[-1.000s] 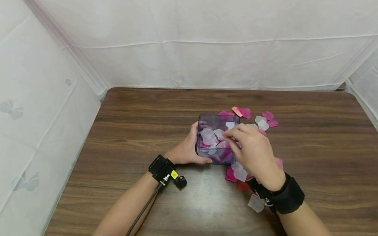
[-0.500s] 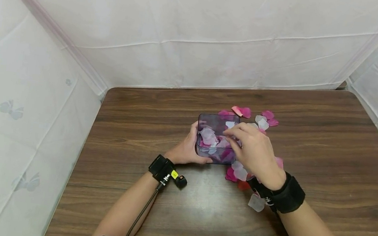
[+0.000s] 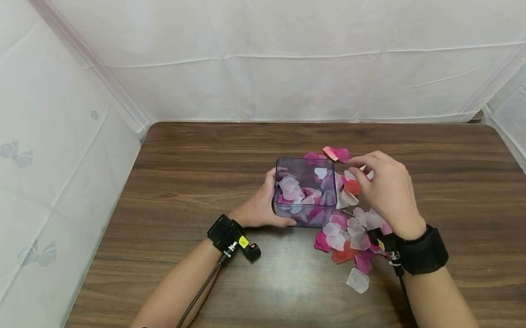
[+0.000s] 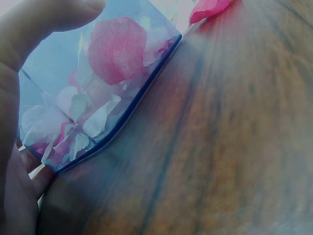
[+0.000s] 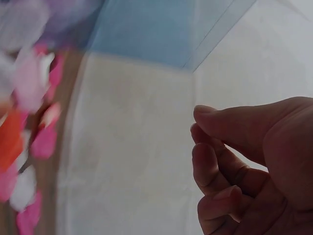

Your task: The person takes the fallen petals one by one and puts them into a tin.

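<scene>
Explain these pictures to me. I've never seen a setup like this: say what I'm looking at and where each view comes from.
No robot here: these are a person's two bare hands. The wide view comes from a camera worn on the head, looking forward and down; the two close views come from cameras on the wrists, where you see black straps. On the brown table lie loose petals, pink, white and orange-red, mostly to the right of a see-through box. The left hand holds the box, which has more petals inside. The right hand is over some loose petals, its fingers curled and nothing visibly held.
</scene>
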`<state>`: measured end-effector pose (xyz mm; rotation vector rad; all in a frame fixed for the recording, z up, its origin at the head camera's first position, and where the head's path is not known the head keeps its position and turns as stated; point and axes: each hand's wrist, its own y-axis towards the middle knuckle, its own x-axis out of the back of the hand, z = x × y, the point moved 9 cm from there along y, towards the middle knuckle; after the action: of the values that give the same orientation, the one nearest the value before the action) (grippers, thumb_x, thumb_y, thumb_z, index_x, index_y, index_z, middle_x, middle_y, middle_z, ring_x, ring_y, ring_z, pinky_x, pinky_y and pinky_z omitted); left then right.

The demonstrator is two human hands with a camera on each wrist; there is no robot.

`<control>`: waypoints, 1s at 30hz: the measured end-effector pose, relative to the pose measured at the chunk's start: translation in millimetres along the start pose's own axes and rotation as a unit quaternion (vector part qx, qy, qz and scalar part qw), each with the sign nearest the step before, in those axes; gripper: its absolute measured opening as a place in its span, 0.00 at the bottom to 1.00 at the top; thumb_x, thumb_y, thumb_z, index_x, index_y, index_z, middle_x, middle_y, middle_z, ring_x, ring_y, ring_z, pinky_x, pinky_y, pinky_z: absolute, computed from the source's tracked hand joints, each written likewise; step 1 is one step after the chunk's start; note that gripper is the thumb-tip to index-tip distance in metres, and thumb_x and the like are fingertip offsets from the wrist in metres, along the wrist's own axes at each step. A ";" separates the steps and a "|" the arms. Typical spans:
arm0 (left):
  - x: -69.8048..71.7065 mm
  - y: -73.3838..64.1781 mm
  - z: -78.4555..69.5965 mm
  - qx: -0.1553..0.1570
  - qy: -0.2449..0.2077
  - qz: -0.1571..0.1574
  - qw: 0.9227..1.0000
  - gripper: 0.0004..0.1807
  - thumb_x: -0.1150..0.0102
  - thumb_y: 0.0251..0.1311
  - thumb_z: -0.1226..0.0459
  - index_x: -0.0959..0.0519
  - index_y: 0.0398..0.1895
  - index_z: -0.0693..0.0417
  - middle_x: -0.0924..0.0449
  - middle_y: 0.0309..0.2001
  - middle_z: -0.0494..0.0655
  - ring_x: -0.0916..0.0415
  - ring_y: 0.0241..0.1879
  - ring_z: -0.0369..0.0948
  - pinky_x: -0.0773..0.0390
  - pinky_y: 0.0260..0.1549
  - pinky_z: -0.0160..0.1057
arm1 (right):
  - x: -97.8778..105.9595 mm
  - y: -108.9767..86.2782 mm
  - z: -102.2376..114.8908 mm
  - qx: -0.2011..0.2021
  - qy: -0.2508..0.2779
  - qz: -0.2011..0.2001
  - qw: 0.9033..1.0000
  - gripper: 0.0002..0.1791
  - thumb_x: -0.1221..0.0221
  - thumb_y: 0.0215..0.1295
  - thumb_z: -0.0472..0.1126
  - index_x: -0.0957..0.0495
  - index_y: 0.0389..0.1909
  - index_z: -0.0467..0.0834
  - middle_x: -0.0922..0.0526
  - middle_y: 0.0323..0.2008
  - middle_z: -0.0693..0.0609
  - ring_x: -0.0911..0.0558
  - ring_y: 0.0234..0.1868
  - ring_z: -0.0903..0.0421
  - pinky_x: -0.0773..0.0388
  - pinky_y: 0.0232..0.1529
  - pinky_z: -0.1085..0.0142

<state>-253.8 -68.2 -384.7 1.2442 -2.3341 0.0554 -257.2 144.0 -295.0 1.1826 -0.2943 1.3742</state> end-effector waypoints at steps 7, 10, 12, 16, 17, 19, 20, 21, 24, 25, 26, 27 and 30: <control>-1.3 -0.3 2.8 0.006 -0.018 0.003 1.000 0.63 0.19 0.42 0.69 0.58 0.72 0.64 0.42 0.67 0.64 0.40 0.67 0.54 0.42 0.69 0.53 | -17.6 0.2 -49.0 -0.079 -0.014 0.082 0.993 0.10 0.35 0.64 0.33 0.15 0.44 0.33 0.15 0.36 0.36 0.18 0.33 0.43 0.21 0.32 0.48; -1.4 -0.1 3.3 0.004 -0.018 0.002 1.000 0.63 0.19 0.42 0.69 0.58 0.73 0.64 0.42 0.67 0.64 0.40 0.67 0.54 0.42 0.69 0.53 | -31.6 -3.6 -66.6 -0.115 -0.027 0.138 0.983 0.13 0.35 0.64 0.34 0.16 0.46 0.31 0.15 0.40 0.34 0.17 0.38 0.38 0.20 0.36 0.44; -1.3 0.1 3.7 0.004 -0.020 0.002 1.000 0.63 0.19 0.42 0.69 0.59 0.73 0.64 0.42 0.67 0.63 0.40 0.67 0.54 0.41 0.69 0.52 | -40.7 -6.3 -76.7 -0.133 -0.038 0.169 0.976 0.14 0.34 0.64 0.35 0.16 0.47 0.31 0.15 0.43 0.33 0.17 0.42 0.36 0.21 0.40 0.40; -1.3 -0.2 3.3 0.004 -0.021 0.001 1.000 0.64 0.19 0.42 0.69 0.59 0.73 0.64 0.42 0.67 0.62 0.39 0.67 0.54 0.41 0.69 0.53 | -55.0 -11.0 -89.8 -0.142 -0.053 0.210 0.966 0.12 0.34 0.64 0.35 0.15 0.45 0.33 0.15 0.42 0.34 0.17 0.43 0.36 0.21 0.43 0.40; -1.3 -0.4 3.0 0.004 -0.021 0.001 1.000 0.64 0.19 0.42 0.69 0.59 0.73 0.64 0.42 0.67 0.62 0.39 0.67 0.54 0.41 0.69 0.53 | -57.7 -12.0 -92.0 -0.142 -0.054 0.217 0.964 0.11 0.33 0.63 0.35 0.14 0.43 0.33 0.14 0.41 0.35 0.17 0.43 0.37 0.21 0.42 0.41; -1.2 -0.5 2.2 0.003 -0.021 0.000 1.000 0.64 0.19 0.41 0.69 0.59 0.73 0.65 0.41 0.67 0.63 0.39 0.67 0.54 0.41 0.69 0.53 | -61.7 -13.7 -95.6 -0.143 -0.054 0.225 0.962 0.09 0.33 0.63 0.35 0.14 0.41 0.34 0.14 0.39 0.36 0.17 0.41 0.39 0.21 0.41 0.42; -1.2 -0.5 1.7 0.002 -0.020 -0.001 1.000 0.64 0.19 0.41 0.69 0.59 0.73 0.65 0.41 0.66 0.63 0.39 0.67 0.55 0.40 0.69 0.54 | -62.9 -14.2 -97.0 -0.145 -0.054 0.226 0.962 0.08 0.33 0.63 0.34 0.13 0.40 0.34 0.14 0.37 0.37 0.17 0.40 0.39 0.21 0.41 0.42; -1.2 -0.3 1.3 0.001 -0.020 -0.002 1.000 0.63 0.19 0.41 0.69 0.58 0.73 0.65 0.41 0.66 0.64 0.39 0.66 0.55 0.40 0.69 0.54 | -63.6 -14.6 -98.2 -0.147 -0.054 0.226 0.962 0.07 0.33 0.63 0.34 0.13 0.39 0.34 0.14 0.36 0.37 0.17 0.39 0.40 0.21 0.40 0.43; -1.3 0.3 0.7 -0.002 -0.018 -0.002 1.000 0.63 0.19 0.41 0.70 0.58 0.72 0.65 0.41 0.66 0.64 0.39 0.66 0.56 0.40 0.69 0.54 | -64.6 -15.1 -100.6 -0.151 -0.058 0.223 0.961 0.06 0.32 0.62 0.35 0.13 0.37 0.35 0.14 0.34 0.39 0.18 0.36 0.41 0.21 0.37 0.43; -1.4 0.5 0.9 -0.002 -0.017 -0.001 1.000 0.63 0.19 0.41 0.70 0.58 0.72 0.65 0.41 0.66 0.64 0.39 0.66 0.56 0.40 0.69 0.53 | -64.9 -15.2 -101.0 -0.152 -0.059 0.222 0.961 0.06 0.32 0.62 0.35 0.13 0.36 0.35 0.14 0.32 0.39 0.18 0.35 0.42 0.21 0.37 0.43; -1.5 0.6 1.0 -0.002 -0.017 -0.001 1.000 0.63 0.19 0.41 0.70 0.58 0.72 0.65 0.41 0.66 0.64 0.39 0.66 0.56 0.40 0.69 0.53 | -65.3 -15.3 -101.3 -0.153 -0.061 0.223 0.961 0.05 0.32 0.62 0.34 0.13 0.35 0.35 0.14 0.31 0.40 0.19 0.33 0.42 0.21 0.36 0.44; -1.5 0.6 1.2 -0.002 -0.017 0.000 1.000 0.63 0.19 0.41 0.70 0.58 0.72 0.65 0.41 0.66 0.64 0.39 0.66 0.56 0.40 0.69 0.53 | -65.8 -15.4 -101.4 -0.153 -0.062 0.224 0.960 0.05 0.33 0.62 0.34 0.13 0.34 0.35 0.15 0.30 0.41 0.19 0.32 0.43 0.21 0.35 0.45; -1.4 0.2 1.5 -0.005 -0.018 0.001 1.000 0.63 0.19 0.42 0.70 0.58 0.72 0.65 0.41 0.66 0.64 0.38 0.66 0.56 0.40 0.68 0.54 | -67.7 -15.2 -101.5 -0.152 -0.065 0.230 0.959 0.05 0.34 0.64 0.34 0.14 0.32 0.35 0.16 0.28 0.42 0.21 0.29 0.46 0.21 0.32 0.48</control>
<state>-253.9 -67.4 -386.6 1.2473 -2.3637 0.0215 -308.0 185.9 -398.9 0.9807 -0.8874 1.5783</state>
